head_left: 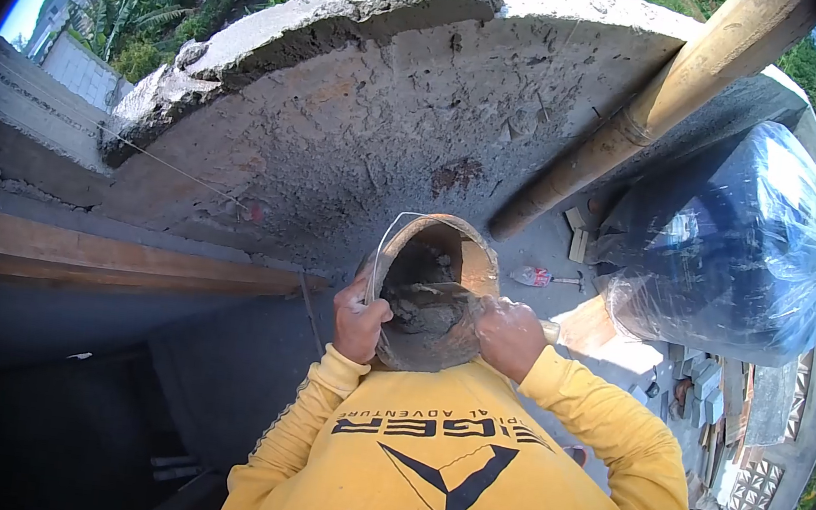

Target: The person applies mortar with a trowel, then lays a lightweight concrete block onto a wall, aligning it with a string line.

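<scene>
A mortar-stained bucket [456, 346] is tilted against my chest, its mouth facing up and its thin wire handle lying over the left rim. My left hand [358, 326] is closed on the bucket's left rim. In my right hand [509, 337] is a trowel, whose blade [436, 289] reaches across the inside of the bucket; the end of its handle sticks out beyond my fist. Wet grey mortar [429, 320] lies inside, below the blade. Part of the bucket's interior is in shadow.
A rough, partly plastered wall [342, 127] curves ahead. One bamboo pole [634, 130] leans over it. At right stands a large plastic-wrapped dark object [720, 250]. A bottle [530, 276] lies near the hammer-like tool [566, 281]. Wooden boards [126, 253] run along the left.
</scene>
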